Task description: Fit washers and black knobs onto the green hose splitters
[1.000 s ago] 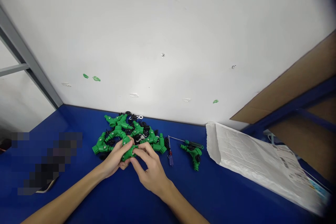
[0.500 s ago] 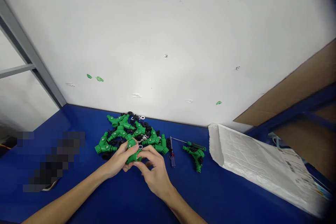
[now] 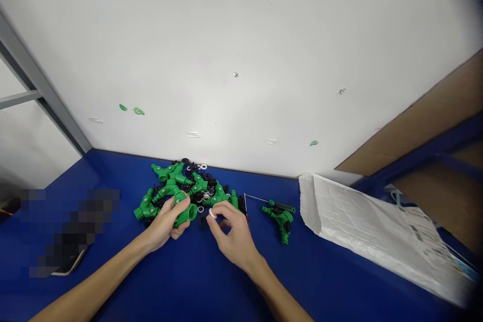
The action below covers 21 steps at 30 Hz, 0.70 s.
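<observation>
My left hand (image 3: 166, 221) is wrapped round a green plastic hose fitting (image 3: 184, 215), its open round end turned to the right. My right hand (image 3: 230, 234) sits just right of it, with thumb and forefinger pinched on a small white ring (image 3: 212, 214). Behind both hands lies a pile of green fittings (image 3: 177, 183) mixed with black and white rings, on the blue table (image 3: 196, 282).
A single green fitting (image 3: 281, 217) lies right of the pile, with a thin metal rod (image 3: 253, 198) beside it. A white woven sack (image 3: 362, 226) lies at the right. A white wall rises behind the pile. A blurred patch covers the left of the table.
My hands have come apart. The right hand moved off the fitting to the right and now pinches a white ring. The left hand still holds the fitting.
</observation>
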Motion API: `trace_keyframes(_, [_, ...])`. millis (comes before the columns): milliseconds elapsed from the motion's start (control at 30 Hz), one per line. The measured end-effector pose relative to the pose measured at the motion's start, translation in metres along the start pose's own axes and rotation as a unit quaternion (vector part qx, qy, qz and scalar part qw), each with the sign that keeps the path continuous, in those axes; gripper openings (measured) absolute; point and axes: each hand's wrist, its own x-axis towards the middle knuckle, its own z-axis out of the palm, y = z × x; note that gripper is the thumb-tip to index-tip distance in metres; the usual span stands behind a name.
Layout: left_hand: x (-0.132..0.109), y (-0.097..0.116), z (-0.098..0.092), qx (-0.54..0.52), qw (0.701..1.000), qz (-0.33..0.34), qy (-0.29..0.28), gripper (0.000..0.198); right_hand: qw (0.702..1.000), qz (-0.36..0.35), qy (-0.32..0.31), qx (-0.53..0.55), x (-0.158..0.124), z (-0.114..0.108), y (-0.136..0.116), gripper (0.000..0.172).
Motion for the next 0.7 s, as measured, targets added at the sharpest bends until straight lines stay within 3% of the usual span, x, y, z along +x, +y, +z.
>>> trace_keyframes(133, [0.004,-0.001,-0.005,-0.013,1.0,0.0,0.005,0.04,0.966,-0.046,-0.076,-0.242,0.002,-0.014,0.014,0.017])
trace_keyframes(267, [0.005,0.001,-0.009,-0.033,0.999,0.0,-0.002,0.04,0.911,-0.019,-0.128,-0.393,0.0,-0.014,0.013,0.015])
trace_keyframes(467, [0.003,0.001,-0.007,-0.055,0.998,-0.005,-0.016,0.039,0.909,-0.028,-0.122,-0.397,0.013,0.0,0.004,0.019])
trace_keyframes(600, [0.003,0.001,-0.006,-0.064,0.998,0.003,-0.027,0.038,0.887,0.012,-0.169,-0.43,0.03,0.014,-0.003,0.024])
trace_keyframes(700, [0.002,0.001,-0.006,-0.073,0.997,0.007,-0.035,0.037,0.881,0.039,-0.17,-0.441,0.04,0.021,-0.008,0.025])
